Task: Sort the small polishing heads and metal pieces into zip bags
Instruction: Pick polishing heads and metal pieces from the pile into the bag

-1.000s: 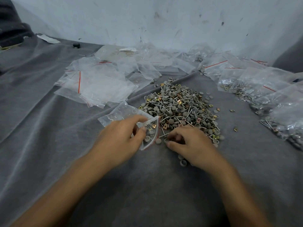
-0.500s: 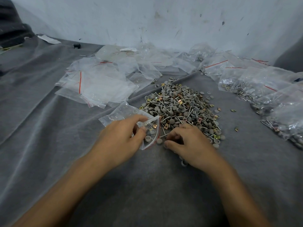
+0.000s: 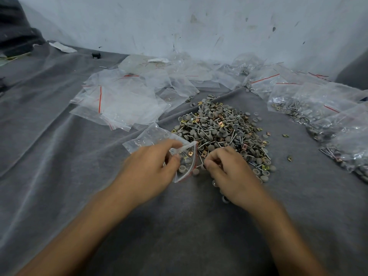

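A heap of small grey polishing heads, thin metal pins and brass square pieces (image 3: 223, 128) lies on the grey cloth in the middle. My left hand (image 3: 147, 166) pinches the open mouth of a clear zip bag (image 3: 153, 138) with a red strip; a few grey heads and a brass piece sit inside it. My right hand (image 3: 229, 170) rests at the near edge of the heap, right beside the bag's mouth, its fingers curled and pinching small pieces. What exactly it pinches is hidden by the fingers.
Empty clear zip bags (image 3: 123, 104) lie spread at the back left. Filled bags (image 3: 338, 124) of heads and pins pile along the right. Loose brass pieces (image 3: 285, 135) lie scattered right of the heap. A white wall (image 3: 199, 26) stands close behind the grey cloth (image 3: 59, 176).
My right hand has slid slightly forward into the near edge of the heap and its fingers have closed on pieces. My left hand keeps the bag's mouth open in the same spot.
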`<control>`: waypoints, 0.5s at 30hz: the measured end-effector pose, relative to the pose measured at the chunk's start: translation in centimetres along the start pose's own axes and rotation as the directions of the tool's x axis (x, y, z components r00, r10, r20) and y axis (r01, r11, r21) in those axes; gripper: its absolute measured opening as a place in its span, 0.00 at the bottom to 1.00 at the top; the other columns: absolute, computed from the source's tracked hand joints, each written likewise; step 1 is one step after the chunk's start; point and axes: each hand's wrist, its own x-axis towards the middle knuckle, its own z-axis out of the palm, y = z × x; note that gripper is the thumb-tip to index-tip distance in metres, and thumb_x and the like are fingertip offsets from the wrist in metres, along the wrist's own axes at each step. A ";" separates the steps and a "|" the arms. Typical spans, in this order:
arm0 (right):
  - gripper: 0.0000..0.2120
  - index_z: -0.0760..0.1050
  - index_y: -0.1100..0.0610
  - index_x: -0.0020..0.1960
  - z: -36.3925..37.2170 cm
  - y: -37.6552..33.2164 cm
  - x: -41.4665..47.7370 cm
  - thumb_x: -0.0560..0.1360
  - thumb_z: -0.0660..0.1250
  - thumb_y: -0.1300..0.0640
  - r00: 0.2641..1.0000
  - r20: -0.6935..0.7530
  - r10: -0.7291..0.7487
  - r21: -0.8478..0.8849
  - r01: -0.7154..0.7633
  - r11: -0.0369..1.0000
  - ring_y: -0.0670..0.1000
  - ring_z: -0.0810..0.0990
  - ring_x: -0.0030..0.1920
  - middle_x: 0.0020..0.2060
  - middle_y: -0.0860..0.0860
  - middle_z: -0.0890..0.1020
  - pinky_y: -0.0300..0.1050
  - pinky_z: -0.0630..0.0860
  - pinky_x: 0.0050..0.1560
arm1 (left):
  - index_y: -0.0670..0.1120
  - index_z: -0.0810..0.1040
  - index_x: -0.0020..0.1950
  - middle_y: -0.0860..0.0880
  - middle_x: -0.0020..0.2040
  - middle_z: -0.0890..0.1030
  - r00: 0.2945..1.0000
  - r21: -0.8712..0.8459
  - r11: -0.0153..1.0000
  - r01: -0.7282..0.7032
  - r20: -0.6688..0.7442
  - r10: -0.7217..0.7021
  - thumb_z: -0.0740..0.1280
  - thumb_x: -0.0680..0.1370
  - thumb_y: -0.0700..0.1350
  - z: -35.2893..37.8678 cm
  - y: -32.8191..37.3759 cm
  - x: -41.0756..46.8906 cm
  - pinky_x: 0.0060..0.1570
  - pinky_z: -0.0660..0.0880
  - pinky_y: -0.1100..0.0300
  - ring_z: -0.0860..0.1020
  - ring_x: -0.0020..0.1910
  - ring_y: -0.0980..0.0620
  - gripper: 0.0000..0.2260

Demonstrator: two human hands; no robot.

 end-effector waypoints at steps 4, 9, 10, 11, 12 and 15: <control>0.05 0.75 0.51 0.49 1.7 -1.7 0.6 0.83 0.63 0.53 0.994 -0.101 -0.052 0.106 0.063 0.992 0.43 0.79 0.44 0.42 0.44 0.80 0.47 0.74 0.45 | 0.57 0.77 0.66 0.58 0.39 0.81 1.000 0.002 1.000 -0.008 -0.012 0.008 0.63 0.82 0.53 0.2 0.1 0.0 0.47 0.78 0.52 0.79 0.40 0.59 0.13; 0.04 0.78 0.52 0.54 3.4 -2.9 0.6 0.82 0.65 0.55 0.992 -0.114 -0.061 0.176 0.081 0.981 0.48 0.82 0.45 0.42 0.47 0.84 0.53 0.77 0.49 | 0.57 0.77 0.66 0.59 0.39 0.81 1.000 -0.007 1.000 -0.007 -0.010 0.007 0.64 0.82 0.53 0.1 0.1 -0.1 0.49 0.78 0.51 0.79 0.41 0.58 0.13; 0.05 0.79 0.51 0.54 3.4 -3.1 0.5 0.82 0.65 0.58 0.991 -0.120 -0.057 0.257 0.086 0.963 0.45 0.82 0.45 0.42 0.46 0.84 0.50 0.78 0.50 | 0.58 0.77 0.66 0.60 0.39 0.81 1.000 -0.009 1.000 -0.007 -0.014 0.007 0.64 0.82 0.53 0.1 0.1 -0.1 0.49 0.78 0.51 0.80 0.41 0.58 0.12; 0.07 0.79 0.50 0.54 3.2 -3.1 0.5 0.82 0.65 0.59 0.992 -0.119 -0.049 0.322 0.085 0.943 0.43 0.83 0.45 0.41 0.46 0.85 0.49 0.79 0.51 | 0.58 0.77 0.65 0.60 0.39 0.81 1.000 -0.010 1.000 -0.009 -0.017 0.009 0.64 0.82 0.53 0.1 0.1 -0.1 0.48 0.78 0.51 0.80 0.41 0.58 0.12; 0.09 0.80 0.49 0.54 2.9 -3.1 0.5 0.82 0.65 0.61 0.993 -0.115 -0.040 0.360 0.079 0.930 0.43 0.84 0.46 0.42 0.45 0.86 0.49 0.80 0.51 | 0.59 0.77 0.65 0.60 0.39 0.81 1.000 -0.012 1.000 -0.011 -0.020 0.011 0.64 0.82 0.53 0.0 0.0 -0.1 0.48 0.78 0.51 0.80 0.41 0.58 0.11; 0.08 0.82 0.49 0.52 1.6 -2.1 0.5 0.81 0.67 0.60 0.996 -0.085 -0.001 0.349 0.031 0.937 0.42 0.85 0.43 0.41 0.43 0.86 0.43 0.81 0.45 | 0.60 0.76 0.64 0.61 0.39 0.80 1.000 -0.003 1.000 -0.012 -0.027 0.011 0.64 0.82 0.53 0.0 0.0 -0.1 0.48 0.78 0.50 0.79 0.41 0.57 0.11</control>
